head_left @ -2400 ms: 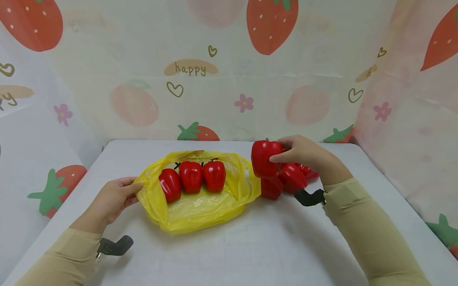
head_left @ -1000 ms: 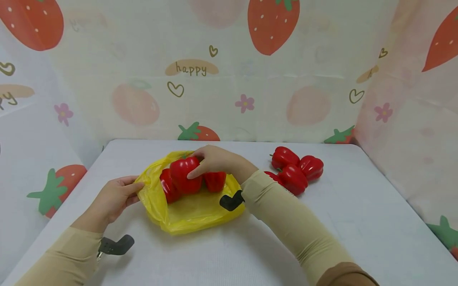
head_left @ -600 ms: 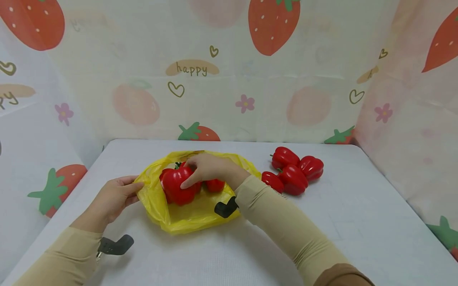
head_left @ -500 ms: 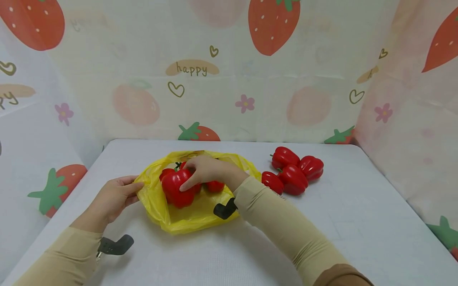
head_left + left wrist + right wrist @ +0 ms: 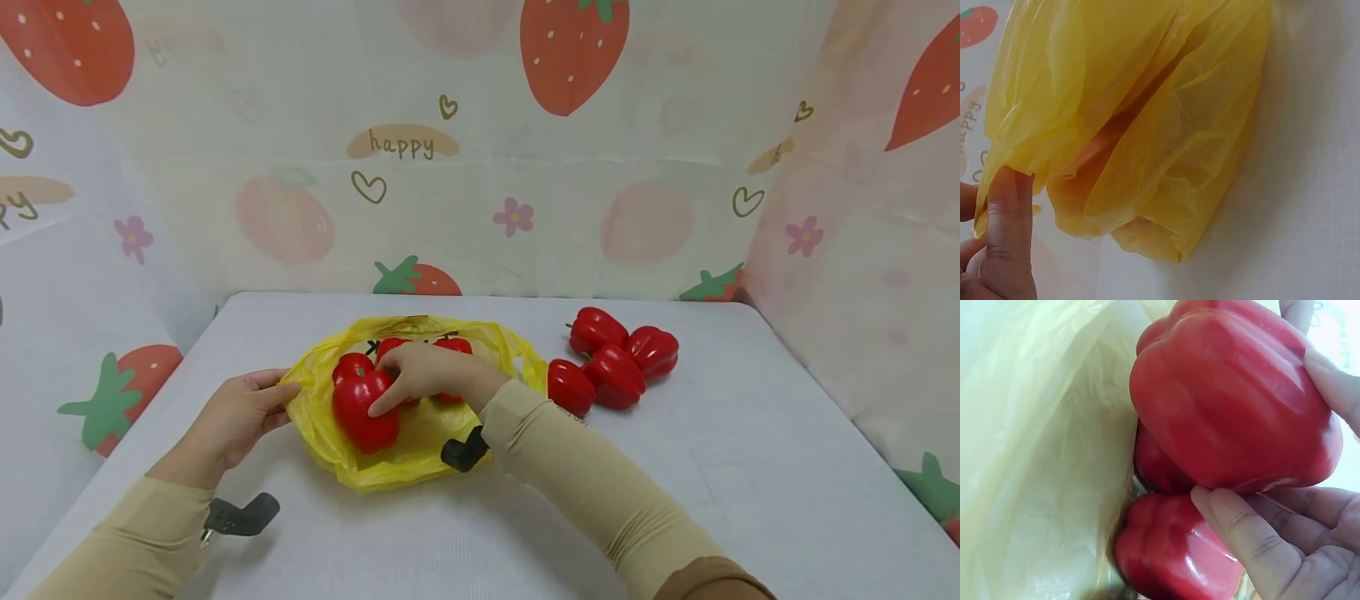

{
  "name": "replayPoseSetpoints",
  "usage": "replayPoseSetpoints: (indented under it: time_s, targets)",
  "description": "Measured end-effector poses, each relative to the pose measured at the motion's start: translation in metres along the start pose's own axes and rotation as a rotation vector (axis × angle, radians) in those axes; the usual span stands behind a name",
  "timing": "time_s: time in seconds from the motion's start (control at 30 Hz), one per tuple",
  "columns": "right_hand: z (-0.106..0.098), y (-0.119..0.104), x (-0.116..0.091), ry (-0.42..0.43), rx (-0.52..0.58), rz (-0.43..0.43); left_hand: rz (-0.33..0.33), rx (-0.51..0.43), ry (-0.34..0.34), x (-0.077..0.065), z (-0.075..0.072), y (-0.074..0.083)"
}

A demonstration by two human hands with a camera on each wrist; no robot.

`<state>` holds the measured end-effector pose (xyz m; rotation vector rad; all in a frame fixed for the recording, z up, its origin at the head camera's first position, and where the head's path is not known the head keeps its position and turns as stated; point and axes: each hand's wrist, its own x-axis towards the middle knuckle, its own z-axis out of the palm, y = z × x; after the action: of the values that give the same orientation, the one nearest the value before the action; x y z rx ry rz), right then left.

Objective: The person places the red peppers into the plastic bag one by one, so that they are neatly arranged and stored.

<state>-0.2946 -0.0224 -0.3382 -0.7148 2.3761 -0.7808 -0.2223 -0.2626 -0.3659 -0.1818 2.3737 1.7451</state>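
Yellow plastic bag [image 5: 390, 477] is pinched at its left rim by the left hand [image 5: 242, 414]. Inside its open mouth, one red pepper [image 5: 360, 425] is gripped by the right hand [image 5: 427, 372], near three other peppers [image 5: 350, 367]. Four more peppers [image 5: 615, 378] are clustered rightward on the table [image 5: 750, 458].

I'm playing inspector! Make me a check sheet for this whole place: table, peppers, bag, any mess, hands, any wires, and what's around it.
Surface: white table, flat.
Bag: yellow bag, mouth open.
Peppers in the bag: three red peppers, partly hidden.
Pepper in hand: held red pepper, at the bag's opening; whether it rests on anything is unclear.
Peppers outside: four red peppers, grouped on the table.
Clutter: nothing seen.
Left hand: pinches the bag's edge.
Right hand: grips the held pepper.
Cables: nothing seen.
Surroundings: strawberry-print backdrop.
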Motion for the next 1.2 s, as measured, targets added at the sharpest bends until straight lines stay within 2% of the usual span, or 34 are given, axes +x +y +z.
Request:
replayPoseSetpoints:
  time_s: [0.4, 0.73, 1.0, 1.2]
  targets:
    - [0.005, 0.0, -0.001, -0.036, 0.084, 0.032, -0.004, -0.002, 0.003, 0.0, -0.003, -0.002]
    - [0.013, 0.0, 0.001, -0.118, 0.013, 0.015, 0.0, 0.009, 0.013, 0.0, -0.003, -0.003]
    - [0.017, 0.003, 0.003, -0.166, 0.064, 0.06, -0.001, 0.009, 0.01, 0.0, -0.004, -0.004]
    - [0.02, 0.005, 0.005, -0.158, 0.113, 0.084, -0.001, 0.012, 0.012, 0.0, -0.004, -0.005]
